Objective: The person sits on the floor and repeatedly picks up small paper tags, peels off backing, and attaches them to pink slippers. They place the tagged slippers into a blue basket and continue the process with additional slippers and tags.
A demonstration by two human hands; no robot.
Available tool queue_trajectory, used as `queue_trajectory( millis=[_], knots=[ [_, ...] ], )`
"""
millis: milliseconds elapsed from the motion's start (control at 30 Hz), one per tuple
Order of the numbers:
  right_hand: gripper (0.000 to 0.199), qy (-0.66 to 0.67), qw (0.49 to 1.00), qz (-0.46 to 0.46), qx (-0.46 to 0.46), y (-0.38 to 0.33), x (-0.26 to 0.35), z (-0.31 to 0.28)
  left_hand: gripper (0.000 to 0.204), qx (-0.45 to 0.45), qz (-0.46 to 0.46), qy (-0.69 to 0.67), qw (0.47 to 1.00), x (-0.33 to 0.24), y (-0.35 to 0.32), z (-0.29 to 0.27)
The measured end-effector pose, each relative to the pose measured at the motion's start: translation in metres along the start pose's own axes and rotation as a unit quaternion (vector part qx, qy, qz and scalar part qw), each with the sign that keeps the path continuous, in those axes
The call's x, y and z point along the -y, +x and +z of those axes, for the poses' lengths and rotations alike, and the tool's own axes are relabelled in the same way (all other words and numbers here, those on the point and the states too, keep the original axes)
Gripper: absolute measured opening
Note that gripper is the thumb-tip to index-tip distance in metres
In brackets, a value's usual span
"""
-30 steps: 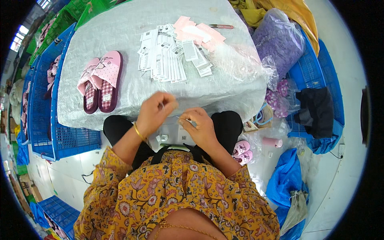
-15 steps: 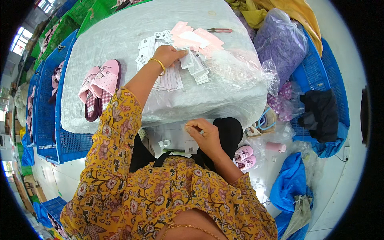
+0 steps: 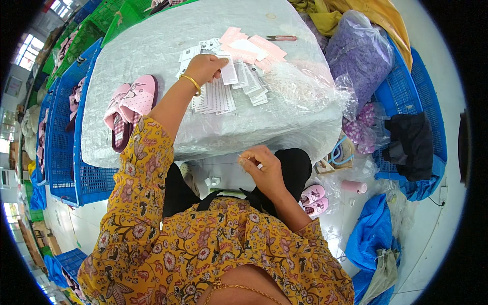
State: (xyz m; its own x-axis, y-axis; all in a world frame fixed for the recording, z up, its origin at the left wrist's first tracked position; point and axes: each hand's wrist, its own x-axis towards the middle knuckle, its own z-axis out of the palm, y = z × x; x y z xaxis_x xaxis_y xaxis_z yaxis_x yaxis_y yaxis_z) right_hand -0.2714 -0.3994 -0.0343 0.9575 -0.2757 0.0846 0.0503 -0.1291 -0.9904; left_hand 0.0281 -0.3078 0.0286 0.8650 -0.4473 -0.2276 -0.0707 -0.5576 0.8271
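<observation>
My left hand [image 3: 206, 68] reaches over the covered table [image 3: 168, 56] and pinches a white printed card [image 3: 230, 76] between thumb and fingers. Under and around it lie more white printed cards [image 3: 216, 97], fanned in overlapping rows. Pink cards [image 3: 272, 47] are spread just behind. My right hand [image 3: 264, 170] is held above my lap near the table's front edge, thumb and finger pressed together. A thin pale bit shows at its fingertips, too small to name. A pair of pink slippers [image 3: 137, 96] with checked insoles stands on the table's left side.
Snips [image 3: 281, 38] lie at the table's back. Crumpled clear plastic [image 3: 315, 86] covers its right side. Blue crates [image 3: 94, 178] flank the left; a purple-filled bag [image 3: 358, 53] and another blue crate [image 3: 401, 96] stand right. More pink slippers [image 3: 314, 200] sit on the floor.
My left hand has drawn slightly left with the card, which now shows more fully. A white card with a square code, seen below my right hand before, is out of sight.
</observation>
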Motion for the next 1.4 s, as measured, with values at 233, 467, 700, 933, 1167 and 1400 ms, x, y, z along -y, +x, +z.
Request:
queue_trajectory(
  millis=[233,467,700,933,1167,1400],
  knots=[
    [0.028,0.080,0.995,0.057,-0.021,0.022,0.024,-0.009,0.035,0.010,0.160,-0.015,0.987,0.005,-0.066,0.001],
    [0.051,0.194,0.980,0.036,-0.014,0.057,0.054,-0.009,0.032,0.027,0.258,0.074,0.963,0.001,-0.130,0.012],
    [0.050,0.205,0.977,0.058,0.011,0.060,0.061,-0.008,0.021,0.026,0.305,0.101,0.947,-0.001,-0.148,0.016],
    [0.045,0.225,0.972,0.069,0.016,0.060,0.055,-0.009,0.016,0.026,0.328,0.115,0.937,0.001,-0.152,0.020],
    [0.021,0.211,0.974,0.082,0.021,0.058,0.046,-0.011,0.014,0.030,0.395,0.145,0.907,0.010,-0.159,0.023],
    [0.014,0.156,0.979,0.103,0.078,0.042,0.041,-0.008,0.016,0.167,0.140,-0.211,0.953,0.034,-0.170,0.037]
  ],
)
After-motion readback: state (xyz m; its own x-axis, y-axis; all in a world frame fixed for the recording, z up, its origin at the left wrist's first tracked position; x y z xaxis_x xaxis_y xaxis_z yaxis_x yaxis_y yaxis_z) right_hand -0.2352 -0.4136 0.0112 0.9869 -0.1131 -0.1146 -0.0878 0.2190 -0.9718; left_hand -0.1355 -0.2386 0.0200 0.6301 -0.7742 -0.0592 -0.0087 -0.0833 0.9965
